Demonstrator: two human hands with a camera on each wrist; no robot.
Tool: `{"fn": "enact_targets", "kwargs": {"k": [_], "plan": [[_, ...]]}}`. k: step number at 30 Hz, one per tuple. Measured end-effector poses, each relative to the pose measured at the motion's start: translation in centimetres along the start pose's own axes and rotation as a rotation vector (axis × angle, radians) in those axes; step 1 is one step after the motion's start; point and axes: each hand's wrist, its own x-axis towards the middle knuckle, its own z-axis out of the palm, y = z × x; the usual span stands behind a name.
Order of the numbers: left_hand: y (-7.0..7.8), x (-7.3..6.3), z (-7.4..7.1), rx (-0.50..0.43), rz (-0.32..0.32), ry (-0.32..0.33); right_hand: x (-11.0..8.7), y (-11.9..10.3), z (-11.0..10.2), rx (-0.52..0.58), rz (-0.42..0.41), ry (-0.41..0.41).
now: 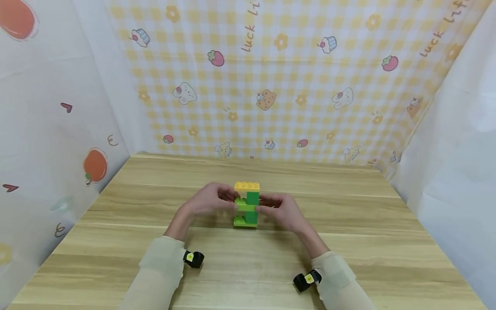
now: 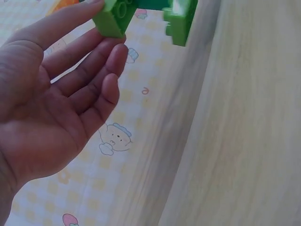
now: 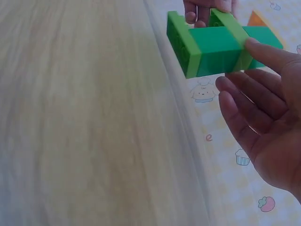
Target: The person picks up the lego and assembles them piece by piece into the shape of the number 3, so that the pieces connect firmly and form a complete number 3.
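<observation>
Between the two hands stands an upright stack of toy building bricks (image 1: 252, 217). It has a light-green studded brick at the bottom, another light-green brick (image 3: 225, 26) halfway up, and a yellow-orange brick (image 1: 246, 186) on top. Darker green bricks (image 3: 216, 49) join these layers on the right side, leaving gaps on the left. My left hand (image 1: 207, 199) pinches the left end of the middle light-green brick with thumb and fingers. On the opposite end, my right hand (image 1: 286, 212) pinches the same layer, its lower fingers loosely bent beneath.
The stack is over the middle of a wood-grain tabletop (image 1: 240, 267). A yellow checked cloth (image 1: 240, 77) hangs behind the table, with white sheets at the left (image 1: 42, 129) and right (image 1: 453, 142). Small black cameras are strapped to the left wrist (image 1: 193, 259) and right wrist (image 1: 306, 280).
</observation>
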Motion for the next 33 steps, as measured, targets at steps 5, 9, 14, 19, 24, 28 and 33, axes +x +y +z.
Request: {"fn": "enact_targets", "kwargs": {"k": [5,9,14,19,24,28,33], "plan": [[0.1,0.1,0.1,-0.072,-0.038,0.081,0.2,-0.4,0.2,0.104,0.051,0.032],[0.4,0.1,0.5,-0.135,-0.074,0.132,0.4,-0.4,0.3,0.158,0.061,0.066],[0.7,0.2,1.0,-0.185,-0.116,0.198,0.6,-0.5,0.6,0.191,0.083,0.103],[0.7,0.2,1.6,-0.151,-0.158,0.230,0.8,-0.3,0.9,0.205,0.096,0.103],[0.3,0.2,2.2,-0.095,-0.173,0.239,0.6,0.1,1.0,0.215,0.122,0.081],[0.1,0.4,2.6,-0.081,-0.189,0.258,0.5,0.5,1.1,0.225,0.135,0.071],[-0.1,0.7,3.2,-0.093,-0.213,0.292,0.6,0.8,1.1,0.248,0.179,0.066]]}}
